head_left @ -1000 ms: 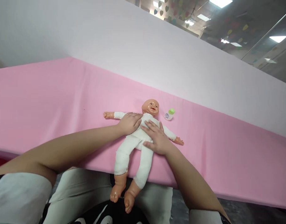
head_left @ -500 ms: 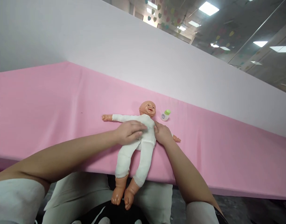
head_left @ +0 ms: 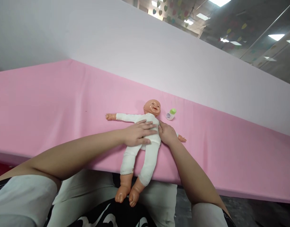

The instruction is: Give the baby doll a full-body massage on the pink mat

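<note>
A baby doll (head_left: 145, 151) in a white bodysuit lies face up on the pink table cover (head_left: 52, 104), arms spread, its bare feet hanging over the near edge. My left hand (head_left: 137, 136) lies flat across the doll's chest and belly, fingers spread. Against the doll's side, under its arm, my right hand (head_left: 167, 134) is tucked with the fingers curled; whether it grips the cloth is hidden. A small white bottle with a green cap (head_left: 170, 114) stands just right of the doll's head.
A white panel (head_left: 135, 47) rises behind the pink surface. My lap in light trousers (head_left: 88, 192) is below the table's near edge. Ceiling lights and hanging paper hearts show at the top right.
My left hand slid from the doll's shoulder down across its chest. My right hand moved off the doll's belly to its side under the arm.
</note>
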Demonstrator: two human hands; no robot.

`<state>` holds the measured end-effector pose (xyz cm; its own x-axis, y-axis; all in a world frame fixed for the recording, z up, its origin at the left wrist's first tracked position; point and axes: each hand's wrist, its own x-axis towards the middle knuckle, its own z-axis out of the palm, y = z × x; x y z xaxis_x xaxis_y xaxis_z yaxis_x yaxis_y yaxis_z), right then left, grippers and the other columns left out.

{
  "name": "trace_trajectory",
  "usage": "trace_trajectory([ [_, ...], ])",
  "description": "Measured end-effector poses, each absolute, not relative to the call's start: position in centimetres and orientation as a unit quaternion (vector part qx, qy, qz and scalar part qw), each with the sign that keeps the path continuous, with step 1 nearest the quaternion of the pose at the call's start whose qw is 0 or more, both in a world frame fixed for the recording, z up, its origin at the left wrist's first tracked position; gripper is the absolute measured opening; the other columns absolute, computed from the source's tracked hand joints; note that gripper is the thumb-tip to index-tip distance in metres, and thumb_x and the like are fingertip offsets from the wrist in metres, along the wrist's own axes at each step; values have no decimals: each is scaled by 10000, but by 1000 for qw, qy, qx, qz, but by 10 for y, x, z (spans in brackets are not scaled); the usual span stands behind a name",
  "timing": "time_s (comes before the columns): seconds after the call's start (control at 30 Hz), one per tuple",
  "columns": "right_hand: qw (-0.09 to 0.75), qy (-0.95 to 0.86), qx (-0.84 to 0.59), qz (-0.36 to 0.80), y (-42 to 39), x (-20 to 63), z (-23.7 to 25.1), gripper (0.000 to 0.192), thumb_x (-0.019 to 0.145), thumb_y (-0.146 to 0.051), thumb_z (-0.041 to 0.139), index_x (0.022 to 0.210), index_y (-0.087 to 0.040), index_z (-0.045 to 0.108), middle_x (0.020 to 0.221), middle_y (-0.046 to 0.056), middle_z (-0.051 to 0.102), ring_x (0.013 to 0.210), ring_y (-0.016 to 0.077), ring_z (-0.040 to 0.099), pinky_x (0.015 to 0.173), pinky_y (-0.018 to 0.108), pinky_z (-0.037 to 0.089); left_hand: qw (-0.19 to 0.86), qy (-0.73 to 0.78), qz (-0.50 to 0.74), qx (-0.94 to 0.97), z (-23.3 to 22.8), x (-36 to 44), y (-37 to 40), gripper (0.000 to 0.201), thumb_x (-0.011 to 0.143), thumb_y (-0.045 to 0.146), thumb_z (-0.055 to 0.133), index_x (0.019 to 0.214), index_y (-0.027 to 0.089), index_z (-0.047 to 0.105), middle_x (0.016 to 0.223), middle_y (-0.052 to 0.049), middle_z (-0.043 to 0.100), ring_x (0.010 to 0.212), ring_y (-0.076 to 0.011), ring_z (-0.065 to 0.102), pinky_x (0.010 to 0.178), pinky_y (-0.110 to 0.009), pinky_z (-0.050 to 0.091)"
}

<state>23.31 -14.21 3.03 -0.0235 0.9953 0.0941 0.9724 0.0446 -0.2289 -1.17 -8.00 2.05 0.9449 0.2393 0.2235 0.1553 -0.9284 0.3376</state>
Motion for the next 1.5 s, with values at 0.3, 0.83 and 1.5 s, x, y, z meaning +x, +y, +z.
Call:
trace_trajectory([
  [0.3, 232, -746, -624, 32, -149, 230, 32, 500, 1043, -341, 414, 1489, -216, 601, 1492, 91, 657, 1399, 275, 576, 1229, 463, 411, 164, 310, 204, 914, 9, -13, -43, 653, 1097, 519, 292, 1646, 183, 403, 1676, -136, 454, 1561, -297, 425, 1310, -589, 237],
  [0.83, 115, -895, -411, 126, -178, 195, 45, 768, 996, -719, 535, 1628, -292, 443, 1730, 86, 367, 1651, 331, 231, 1334, 648, 49, 147, 339, 247, 896, 0, -11, -40, 590, 1092, 416, 294, 1532, 116, 547, 1548, -135, 610, 1462, -280, 551, 1282, -535, 338],
  [1.5, 103, -691, -713, 60, -141, 235, 33, 490, 1083, -345, 295, 1462, -261, 594, 1304, 103, 754, 1167, 329, 706, 997, 466, 524, 217, 48, 290, 931, 31, -25, -84, 454, 1088, 454, 408, 1328, 258, 740, 1360, -89, 749, 1335, -253, 666, 1207, -453, 482],
])
